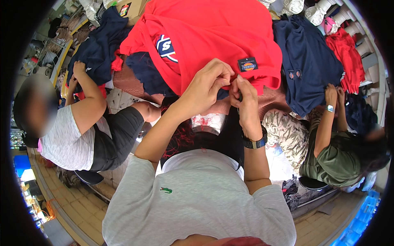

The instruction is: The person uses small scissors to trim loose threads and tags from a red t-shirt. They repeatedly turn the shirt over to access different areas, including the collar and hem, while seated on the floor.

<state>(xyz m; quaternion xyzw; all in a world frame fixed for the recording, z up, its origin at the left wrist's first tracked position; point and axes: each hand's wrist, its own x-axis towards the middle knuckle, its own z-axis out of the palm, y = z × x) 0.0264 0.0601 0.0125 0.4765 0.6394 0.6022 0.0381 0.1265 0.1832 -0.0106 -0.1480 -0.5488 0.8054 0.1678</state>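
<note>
A large red garment [221,30] is spread in front of me, with a dark woven label [248,64] near its lower right edge and a blue-and-white patch [167,48] at its left. My left hand [211,84] is closed in a pinch at the garment's near edge, just left of the label. Close beside it, my right hand [247,98] is closed too, thumb and forefinger together at the same edge. A small dark object [240,96] shows between its curled fingers, mostly hidden. The two sets of fingertips almost meet.
Navy garments [305,61] lie to the right and more navy cloth [98,49] to the left. Co-workers sit on both sides, their hands [331,95] on the navy pieces. Thread cones [322,10] line the far right. Red thread scraps lie on my lap.
</note>
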